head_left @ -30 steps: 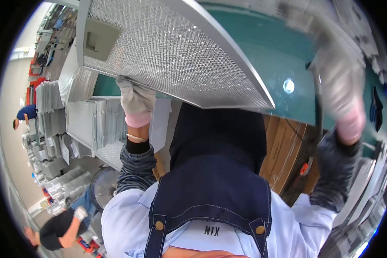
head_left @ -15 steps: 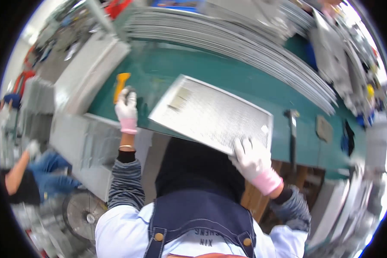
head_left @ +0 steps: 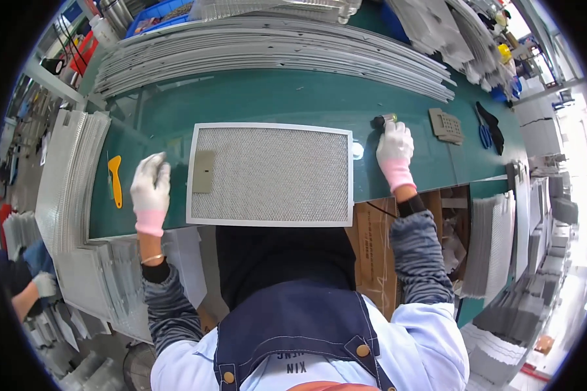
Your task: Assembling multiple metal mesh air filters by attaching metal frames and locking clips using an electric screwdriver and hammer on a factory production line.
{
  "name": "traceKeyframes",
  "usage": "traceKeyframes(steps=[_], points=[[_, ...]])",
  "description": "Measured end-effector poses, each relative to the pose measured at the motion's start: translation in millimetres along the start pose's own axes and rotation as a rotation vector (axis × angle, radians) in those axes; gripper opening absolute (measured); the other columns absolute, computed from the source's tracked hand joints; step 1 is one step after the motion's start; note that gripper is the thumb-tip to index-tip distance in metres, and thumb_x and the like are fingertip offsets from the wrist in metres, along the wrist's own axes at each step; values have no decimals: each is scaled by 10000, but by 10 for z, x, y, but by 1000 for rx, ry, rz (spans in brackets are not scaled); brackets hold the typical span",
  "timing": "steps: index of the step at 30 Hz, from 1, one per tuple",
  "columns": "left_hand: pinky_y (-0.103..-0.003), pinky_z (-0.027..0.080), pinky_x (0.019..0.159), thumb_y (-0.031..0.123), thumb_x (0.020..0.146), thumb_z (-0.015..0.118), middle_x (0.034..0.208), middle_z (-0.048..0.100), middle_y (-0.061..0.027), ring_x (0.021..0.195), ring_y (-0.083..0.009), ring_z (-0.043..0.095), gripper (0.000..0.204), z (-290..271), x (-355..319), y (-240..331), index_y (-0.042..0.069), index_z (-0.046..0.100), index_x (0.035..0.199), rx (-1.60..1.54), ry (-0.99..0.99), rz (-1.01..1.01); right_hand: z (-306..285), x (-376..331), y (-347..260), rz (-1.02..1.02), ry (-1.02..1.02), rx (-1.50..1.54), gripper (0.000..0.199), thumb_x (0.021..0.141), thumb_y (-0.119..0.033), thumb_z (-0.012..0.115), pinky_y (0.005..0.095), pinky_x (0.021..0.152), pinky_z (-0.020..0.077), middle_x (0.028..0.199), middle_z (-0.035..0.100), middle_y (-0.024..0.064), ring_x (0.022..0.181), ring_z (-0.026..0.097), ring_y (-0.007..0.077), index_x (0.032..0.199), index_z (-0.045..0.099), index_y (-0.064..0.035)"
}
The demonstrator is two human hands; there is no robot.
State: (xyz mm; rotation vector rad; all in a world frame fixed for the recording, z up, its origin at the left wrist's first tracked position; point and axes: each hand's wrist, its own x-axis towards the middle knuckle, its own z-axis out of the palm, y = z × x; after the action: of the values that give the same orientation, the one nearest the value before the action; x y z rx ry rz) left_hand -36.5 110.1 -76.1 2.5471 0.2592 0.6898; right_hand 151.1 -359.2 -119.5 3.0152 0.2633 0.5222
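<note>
A rectangular mesh filter panel (head_left: 277, 176) with a pale metal frame lies flat at the table's near edge. On its left side sits a small olive-grey plate (head_left: 203, 172) with a dark slot. My right hand (head_left: 396, 155), in a white glove with pink cuff, is closed around a hammer (head_left: 384, 120) right of the panel. Only the hammer's head shows beyond the fingers; the handle is hidden. My left hand (head_left: 151, 189), gloved the same way, is left of the panel, fingers loosely stretched and holding nothing. Farther left lies a yellow-handled tool (head_left: 115, 181).
Long metal strips (head_left: 274, 55) are stacked along the green table's (head_left: 254, 91) far side. Mesh panels (head_left: 68, 182) stand piled at the left. Small grey-brown plates (head_left: 445, 126) and blue-handled scissors (head_left: 484, 134) lie at the right. A co-worker's gloved hand (head_left: 44, 285) shows far left.
The panel has gone from slanted to square with the table edge. My right hand has left its corner and taken hold of the hammer. My left hand is now farther from the yellow tool.
</note>
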Motion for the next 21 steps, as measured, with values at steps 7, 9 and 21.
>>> traceKeyframes(steps=[7,9,21], points=[[-424,449,996,96,893,592,1209,626,-197,1149,-363,577,317,434,105,51,7,605,1197,-24,-100,103,210,311,552,85,-127,289,273,843,-162,661,467,842,489,1041,615,201,978,604,404,1061,576,-22],[-444,412,1040,98,896,566,1248,606,-206,1214,-376,538,381,529,147,20,29,572,1271,-46,-112,129,110,343,513,-25,-65,461,195,880,-96,588,434,810,503,981,652,194,922,646,368,1047,610,2],[-448,402,1072,55,905,497,1246,607,-218,1191,-370,560,428,758,123,8,17,529,1331,57,-96,251,-460,265,-2033,-946,-230,478,396,849,-95,610,377,588,553,895,620,62,676,666,272,1243,586,-136]])
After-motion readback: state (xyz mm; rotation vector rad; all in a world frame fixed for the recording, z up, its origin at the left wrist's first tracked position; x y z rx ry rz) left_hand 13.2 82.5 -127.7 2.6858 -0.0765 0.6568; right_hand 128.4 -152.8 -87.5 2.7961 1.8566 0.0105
